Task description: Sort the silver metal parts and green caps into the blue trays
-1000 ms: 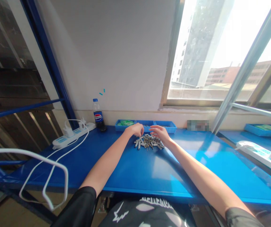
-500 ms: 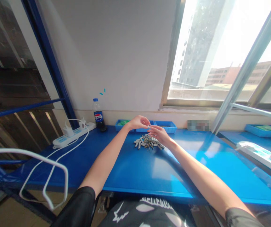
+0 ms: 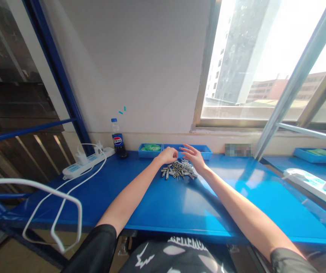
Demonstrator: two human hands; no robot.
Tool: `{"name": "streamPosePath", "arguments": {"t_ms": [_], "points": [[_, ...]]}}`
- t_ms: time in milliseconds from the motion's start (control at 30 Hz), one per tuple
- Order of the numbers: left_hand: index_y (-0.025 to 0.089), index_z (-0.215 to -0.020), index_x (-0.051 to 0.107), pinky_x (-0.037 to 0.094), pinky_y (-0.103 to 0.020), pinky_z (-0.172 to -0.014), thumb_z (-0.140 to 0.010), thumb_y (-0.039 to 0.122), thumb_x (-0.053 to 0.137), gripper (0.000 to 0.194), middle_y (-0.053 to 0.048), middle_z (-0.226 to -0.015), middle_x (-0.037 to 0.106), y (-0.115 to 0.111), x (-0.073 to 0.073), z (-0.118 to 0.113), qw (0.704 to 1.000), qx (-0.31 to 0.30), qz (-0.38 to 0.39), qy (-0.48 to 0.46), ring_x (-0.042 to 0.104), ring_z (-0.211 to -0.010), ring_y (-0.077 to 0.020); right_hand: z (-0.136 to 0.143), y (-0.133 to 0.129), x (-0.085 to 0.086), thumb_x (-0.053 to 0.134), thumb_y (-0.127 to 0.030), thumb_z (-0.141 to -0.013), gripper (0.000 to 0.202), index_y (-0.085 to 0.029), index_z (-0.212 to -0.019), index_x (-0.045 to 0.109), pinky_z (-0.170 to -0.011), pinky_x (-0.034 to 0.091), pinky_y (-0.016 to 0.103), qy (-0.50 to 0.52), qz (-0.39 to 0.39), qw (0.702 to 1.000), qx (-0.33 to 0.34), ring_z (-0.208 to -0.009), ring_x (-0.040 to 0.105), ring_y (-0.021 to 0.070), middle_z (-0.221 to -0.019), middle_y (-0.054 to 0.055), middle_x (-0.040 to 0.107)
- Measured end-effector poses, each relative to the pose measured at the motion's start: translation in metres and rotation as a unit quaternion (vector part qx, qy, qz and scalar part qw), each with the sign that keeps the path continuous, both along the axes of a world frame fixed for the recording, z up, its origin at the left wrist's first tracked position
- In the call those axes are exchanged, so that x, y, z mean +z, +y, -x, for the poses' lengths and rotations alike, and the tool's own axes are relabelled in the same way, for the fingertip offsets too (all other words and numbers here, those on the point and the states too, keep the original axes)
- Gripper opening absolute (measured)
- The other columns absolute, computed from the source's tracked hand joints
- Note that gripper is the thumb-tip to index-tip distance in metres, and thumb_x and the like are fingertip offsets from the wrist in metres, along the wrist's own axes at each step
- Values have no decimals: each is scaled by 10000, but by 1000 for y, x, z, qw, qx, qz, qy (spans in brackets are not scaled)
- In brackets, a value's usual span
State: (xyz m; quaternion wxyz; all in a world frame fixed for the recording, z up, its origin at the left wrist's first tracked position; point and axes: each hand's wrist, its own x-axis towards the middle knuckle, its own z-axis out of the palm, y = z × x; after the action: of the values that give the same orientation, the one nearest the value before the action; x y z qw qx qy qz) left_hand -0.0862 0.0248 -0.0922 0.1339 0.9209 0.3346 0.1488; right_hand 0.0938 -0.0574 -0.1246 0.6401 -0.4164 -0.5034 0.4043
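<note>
My left hand (image 3: 168, 155) is lowered to the back left side of a pile of small grey cylinders and thin metal pins (image 3: 178, 170). Its fingers curl together, and whatever they hold is hidden. Beside it, my right hand (image 3: 194, 156) hovers over the back right of the pile with its fingers stretched and spread. A tiny pale piece (image 3: 180, 148) shows by the right fingertips, in front of a blue bin (image 3: 206, 154); whether the fingers touch it is unclear.
Another blue bin (image 3: 148, 154) with green packets stands at the back of the blue table (image 3: 163, 208). A cola bottle (image 3: 118, 140) and a white power strip (image 3: 86, 163) with looping cables are at left. At right are another power strip (image 3: 307, 182) and a blue tray (image 3: 316, 156).
My hands have come apart from meeting above the pile. The left moved down toward the pile and its fingers curled; the right stayed near, its fingers spreading.
</note>
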Motion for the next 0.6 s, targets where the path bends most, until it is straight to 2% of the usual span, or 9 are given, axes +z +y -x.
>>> {"name": "streamPosePath", "arguments": {"t_ms": [200, 433, 500, 600], "points": [[171, -914, 783, 554, -250, -796, -782, 178, 760, 135, -76, -904, 787, -4, -14, -4, 1000, 23, -6, 18, 732, -845, -194, 0, -1, 1, 822, -363, -724, 545, -239, -1242, 707, -782, 582, 312, -4, 27, 1000, -15, -905, 736, 195, -1215, 95, 764], [172, -909, 766, 555, -257, -790, -768, 99, 722, 165, -55, -866, 783, -2, -8, -5, 1000, 4, -11, -22, 732, -802, -184, -3, 0, -1, 799, -401, -727, 480, -210, -1160, 720, -701, 572, 292, -6, 31, 999, -24, -788, 720, 177, -1103, 90, 786], [165, -955, 762, 558, -236, -773, -780, 127, 731, 182, -48, -883, 785, 3, -4, -5, 998, -7, -6, -59, 736, -820, -170, -4, 3, -2, 802, -394, -711, 457, -201, -1118, 727, -667, 556, 282, -10, 38, 998, -44, -722, 695, 165, -983, 68, 794], [146, -1002, 756, 564, -226, -737, -739, 193, 800, 270, -41, -847, 773, 9, 0, -5, 984, -25, 25, -172, 731, -794, -160, -6, 5, -3, 806, -402, -703, 405, -192, -1044, 748, -622, 524, 269, -22, 41, 997, -58, -626, 634, 144, -772, 23, 754]]}}
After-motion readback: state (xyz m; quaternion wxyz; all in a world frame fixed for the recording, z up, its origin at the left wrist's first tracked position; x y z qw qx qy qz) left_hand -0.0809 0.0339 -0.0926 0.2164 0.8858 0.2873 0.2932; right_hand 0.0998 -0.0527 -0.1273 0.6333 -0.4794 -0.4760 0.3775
